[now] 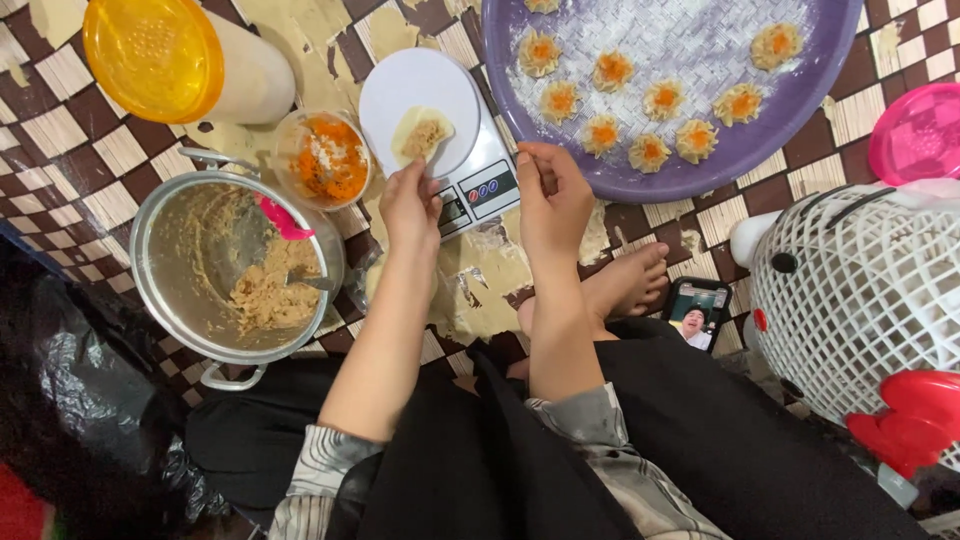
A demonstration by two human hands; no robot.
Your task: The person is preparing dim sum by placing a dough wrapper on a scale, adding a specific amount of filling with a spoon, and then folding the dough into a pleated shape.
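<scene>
left hand [410,205] pinched, at scale [462,150] wrapper [421,133] | right hand [552,195] closed, contents unclear | pot [160,225]: filling [270,292] | tray [850,60]: dumplings [650,125]

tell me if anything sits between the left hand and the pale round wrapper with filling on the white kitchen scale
Nothing visible does. The left hand is just below the pale round wrapper with filling on the white kitchen scale, fingertips at the round platform's edge. The small clear cup of grated carrot stands off to the side.
</scene>
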